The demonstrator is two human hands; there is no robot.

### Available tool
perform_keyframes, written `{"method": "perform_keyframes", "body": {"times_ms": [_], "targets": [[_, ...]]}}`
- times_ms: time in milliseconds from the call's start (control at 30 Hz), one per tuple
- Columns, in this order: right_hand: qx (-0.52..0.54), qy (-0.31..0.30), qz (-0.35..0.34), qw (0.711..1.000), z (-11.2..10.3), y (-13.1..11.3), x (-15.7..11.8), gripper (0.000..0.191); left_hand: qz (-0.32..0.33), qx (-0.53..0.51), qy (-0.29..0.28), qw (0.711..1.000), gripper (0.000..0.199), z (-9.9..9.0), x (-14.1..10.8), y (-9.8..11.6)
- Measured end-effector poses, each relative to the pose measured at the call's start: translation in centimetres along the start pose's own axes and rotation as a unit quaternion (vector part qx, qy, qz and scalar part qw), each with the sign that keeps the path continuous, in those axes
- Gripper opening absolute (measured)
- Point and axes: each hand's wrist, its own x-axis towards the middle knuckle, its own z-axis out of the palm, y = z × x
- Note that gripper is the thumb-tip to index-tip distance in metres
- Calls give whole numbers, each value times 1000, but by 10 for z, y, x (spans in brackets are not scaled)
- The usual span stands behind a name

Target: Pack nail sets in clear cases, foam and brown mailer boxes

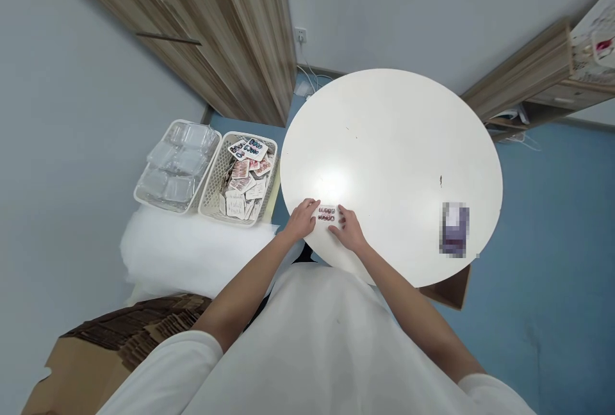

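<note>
A small card of press-on nails (327,214) lies flat on the white round table (384,146), close to its near left edge. Two rows of reddish-brown nails show on it. At the card's left side is my left hand (302,219), its fingers reaching forward to the card's edge. My right hand (350,229) rests at the other side, thumb and fingers apart beside the right edge. Neither hand visibly grips the card, and light contact at its edges is hard to make out.
Left of the table stand a basket of nail cards (206,200) and a basket of clear plastic boxes (139,192). White wrap (187,252) and folded cardboard (81,370) lie nearer. A blurred purple item (454,229) sits at the table's right.
</note>
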Motion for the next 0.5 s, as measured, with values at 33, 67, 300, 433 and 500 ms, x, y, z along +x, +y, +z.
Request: {"method": "perform_keyframes", "body": {"times_ms": [33, 67, 300, 433, 500], "targets": [[57, 3, 32, 998, 1, 0, -6, 69, 9, -13, 0, 1000, 52, -1, 1, 0], [106, -2, 57, 993, 1, -1, -12, 68, 16, -19, -6, 1000, 54, -2, 2, 1], [175, -29, 67, 982, 6, -11, -15, 69, 18, 25, -45, 998, 61, -5, -8, 5], [151, -59, 40, 986, 5, -23, 4, 73, 17, 54, -29, 998, 57, -1, -24, 5], [128, -58, 26, 990, 4, -27, 9, 72, 9, 71, -22, 997, 55, 1, -31, 6]]}}
